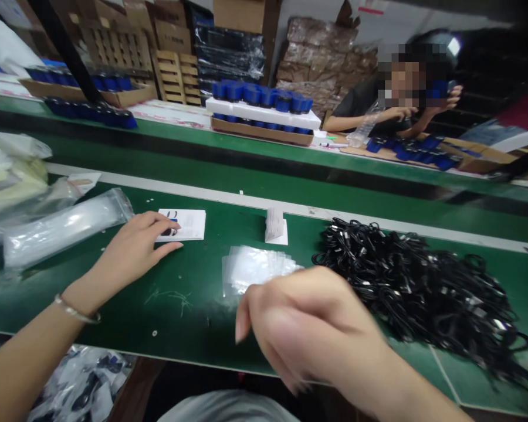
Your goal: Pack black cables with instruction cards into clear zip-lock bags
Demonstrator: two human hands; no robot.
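Observation:
My left hand [129,249] rests at a stack of small printed leaflets [196,225] on the green bench. Its fingertips lie over the leaflets' left end, and the thumb stands apart on the near side. My right hand [299,328] is raised over the front of the bench, blurred, its loosely bent fingers apart and pointing down. I see nothing held in it. Just beyond it lie fanned-out clear plastic bags [250,266]. A small folded paper stack [274,225] stands behind them. Right of these spreads a heap of black cables [405,275].
Packs of clear bags [66,228] lie at the left. Below the front edge is a container of bagged items [85,381]. Across the bench, blue round parts [264,97] stand in trays, and a co-worker [396,111] handles something at the far right.

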